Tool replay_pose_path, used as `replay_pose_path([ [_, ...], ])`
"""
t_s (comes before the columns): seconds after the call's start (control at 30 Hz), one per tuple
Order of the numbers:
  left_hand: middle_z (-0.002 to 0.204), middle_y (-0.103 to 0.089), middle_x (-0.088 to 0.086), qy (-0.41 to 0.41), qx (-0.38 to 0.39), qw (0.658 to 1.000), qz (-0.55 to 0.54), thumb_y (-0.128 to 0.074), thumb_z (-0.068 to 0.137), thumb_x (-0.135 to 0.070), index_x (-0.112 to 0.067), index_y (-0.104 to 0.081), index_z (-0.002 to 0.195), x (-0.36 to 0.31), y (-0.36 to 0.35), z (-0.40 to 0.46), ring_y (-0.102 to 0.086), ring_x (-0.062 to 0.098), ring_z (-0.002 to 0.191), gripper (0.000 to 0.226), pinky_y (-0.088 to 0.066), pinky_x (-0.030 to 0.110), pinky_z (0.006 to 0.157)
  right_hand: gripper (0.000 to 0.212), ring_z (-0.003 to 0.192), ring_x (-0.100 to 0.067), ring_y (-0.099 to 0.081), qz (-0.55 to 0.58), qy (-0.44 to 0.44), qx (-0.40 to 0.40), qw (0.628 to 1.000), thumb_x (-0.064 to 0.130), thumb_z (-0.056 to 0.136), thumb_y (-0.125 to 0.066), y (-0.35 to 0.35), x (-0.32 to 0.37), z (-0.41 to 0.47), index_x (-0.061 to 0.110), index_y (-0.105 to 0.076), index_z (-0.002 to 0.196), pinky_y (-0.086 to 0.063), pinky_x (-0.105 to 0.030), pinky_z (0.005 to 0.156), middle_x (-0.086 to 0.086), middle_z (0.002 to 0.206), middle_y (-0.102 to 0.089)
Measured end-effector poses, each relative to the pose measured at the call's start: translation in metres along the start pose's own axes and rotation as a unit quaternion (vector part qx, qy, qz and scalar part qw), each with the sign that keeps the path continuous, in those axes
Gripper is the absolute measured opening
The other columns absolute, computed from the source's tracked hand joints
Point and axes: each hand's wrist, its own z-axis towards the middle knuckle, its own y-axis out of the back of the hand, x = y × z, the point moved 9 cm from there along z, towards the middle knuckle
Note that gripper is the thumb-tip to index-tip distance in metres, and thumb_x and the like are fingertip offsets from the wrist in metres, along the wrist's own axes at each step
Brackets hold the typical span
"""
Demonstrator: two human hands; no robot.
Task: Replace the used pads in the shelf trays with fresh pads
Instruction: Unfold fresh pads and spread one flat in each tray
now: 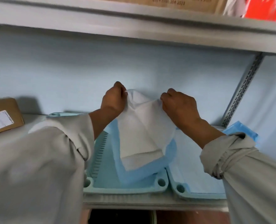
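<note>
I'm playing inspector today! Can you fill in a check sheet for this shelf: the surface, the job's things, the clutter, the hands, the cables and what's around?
Surface: grey metal shelf carrying two light teal trays side by side.
Job's things: white and blue pad, partly unfolded, held up over the left tray; the right tray has a blue pad lying flat in it.
Clutter: labelled cardboard box at the shelf's left; folded blue pad behind the right arm.
Hands: left hand and right hand each pinch the pad's top edge.
Cables: nothing seen.
Surroundings: pale blue wall, slotted upright, upper shelf holding a box.
</note>
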Motion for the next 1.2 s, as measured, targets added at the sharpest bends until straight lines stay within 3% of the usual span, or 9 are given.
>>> replay_pose_path([
  [0.13, 0.087, -0.061, 0.012, -0.07, -0.04, 0.995, -0.053, -0.045, 0.097, -0.013, -0.005, -0.051, 0.106, -0.019, 0.012, -0.005, -0.056, 0.029, 0.082, 0.014, -0.037, 0.029, 0.068, 0.003, 0.047, -0.027, -0.057, 0.041, 0.08, -0.009, 0.996, 0.013, 0.069, -0.06, 0.007, 0.023, -0.018, 0.015, -0.062, 0.066, -0.028, -0.019, 0.041, -0.004, 0.062, -0.057],
  [0.23, 0.078, -0.055, 0.007, -0.085, -0.012, 0.996, -0.033, -0.043, 0.097, -0.015, -0.005, -0.05, 0.105, -0.013, -0.003, -0.018, -0.05, 0.025, 0.075, 0.015, -0.03, 0.026, 0.065, 0.031, 0.076, -0.025, -0.062, 0.182, 0.01, 0.241, 0.953, 0.042, 0.089, -0.048, -0.044, 0.03, -0.044, 0.02, -0.063, 0.073, -0.042, -0.028, 0.062, -0.001, 0.079, -0.064],
  [0.33, 0.079, -0.057, 0.005, -0.095, 0.018, 0.995, -0.007, -0.042, 0.098, -0.018, -0.007, -0.05, 0.104, -0.005, -0.016, -0.031, -0.05, 0.024, 0.075, 0.015, -0.031, 0.025, 0.067, 0.032, 0.106, -0.021, -0.058, 0.271, -0.117, 0.243, 0.924, 0.054, 0.086, -0.055, -0.068, 0.015, -0.061, 0.028, -0.059, 0.105, -0.046, -0.034, 0.082, 0.001, 0.108, -0.059],
  [0.43, 0.079, -0.058, 0.004, -0.103, 0.031, 0.994, 0.002, -0.041, 0.099, -0.018, -0.01, -0.05, 0.105, -0.004, -0.017, -0.033, -0.051, 0.025, 0.074, 0.013, -0.038, 0.029, 0.07, 0.08, 0.127, -0.021, -0.045, 0.316, -0.161, 0.347, 0.868, 0.058, 0.07, -0.072, -0.101, 0.02, -0.08, 0.027, -0.04, 0.137, -0.041, -0.04, 0.102, 0.002, 0.138, -0.044],
  [0.6, 0.074, -0.057, 0.003, -0.13, 0.051, 0.989, 0.038, -0.04, 0.098, -0.017, -0.011, -0.049, 0.106, -0.007, -0.012, -0.032, -0.051, 0.027, 0.071, 0.013, -0.037, 0.028, 0.066, 0.033, 0.069, -0.015, -0.049, 0.363, -0.161, 0.395, 0.829, 0.04, 0.083, -0.066, -0.128, 0.036, -0.098, 0.022, -0.045, 0.064, -0.035, -0.027, 0.062, 0.002, 0.072, -0.05],
  [0.77, 0.089, -0.061, 0.0, -0.156, 0.138, 0.973, 0.098, -0.047, 0.095, -0.045, -0.021, -0.042, 0.119, -0.002, -0.013, -0.032, -0.058, 0.026, 0.084, 0.035, -0.042, 0.031, 0.073, 0.035, 0.073, -0.021, -0.051, 0.345, -0.227, 0.276, 0.868, 0.042, 0.086, -0.06, -0.113, -0.007, -0.083, 0.024, -0.039, 0.064, -0.036, -0.031, 0.064, 0.002, 0.071, -0.05],
  [0.9, 0.126, -0.056, 0.0, -0.207, 0.274, 0.882, 0.321, -0.065, 0.079, -0.056, -0.029, -0.032, 0.137, 0.013, -0.041, -0.045, -0.054, 0.023, 0.114, 0.072, -0.043, 0.032, 0.09, 0.037, 0.068, -0.01, -0.047, 0.391, -0.138, 0.351, 0.84, 0.052, 0.071, -0.075, -0.109, -0.011, -0.086, 0.025, -0.05, 0.072, -0.035, -0.026, 0.063, 0.01, 0.071, -0.048],
  [1.03, 0.122, -0.06, 0.001, -0.215, 0.286, 0.796, 0.489, -0.061, 0.087, -0.039, -0.023, -0.051, 0.124, 0.026, -0.056, -0.052, -0.054, 0.022, 0.115, 0.041, -0.043, 0.032, 0.09, 0.035, 0.091, -0.014, -0.053, 0.279, -0.056, 0.563, 0.776, 0.046, 0.07, -0.077, -0.125, -0.002, -0.132, 0.031, -0.051, 0.087, -0.043, -0.026, 0.08, 0.006, 0.101, -0.054],
  [1.2, 0.104, -0.061, 0.008, -0.328, 0.156, 0.739, 0.567, -0.077, 0.073, -0.036, -0.017, -0.071, 0.096, -0.005, -0.066, -0.061, -0.059, 0.024, 0.096, 0.031, -0.039, 0.03, 0.064, 0.024, 0.095, -0.021, -0.058, 0.234, -0.137, 0.439, 0.856, 0.042, 0.088, -0.059, -0.107, -0.026, -0.117, 0.019, -0.059, 0.094, -0.04, -0.029, 0.074, -0.003, 0.101, -0.06],
])
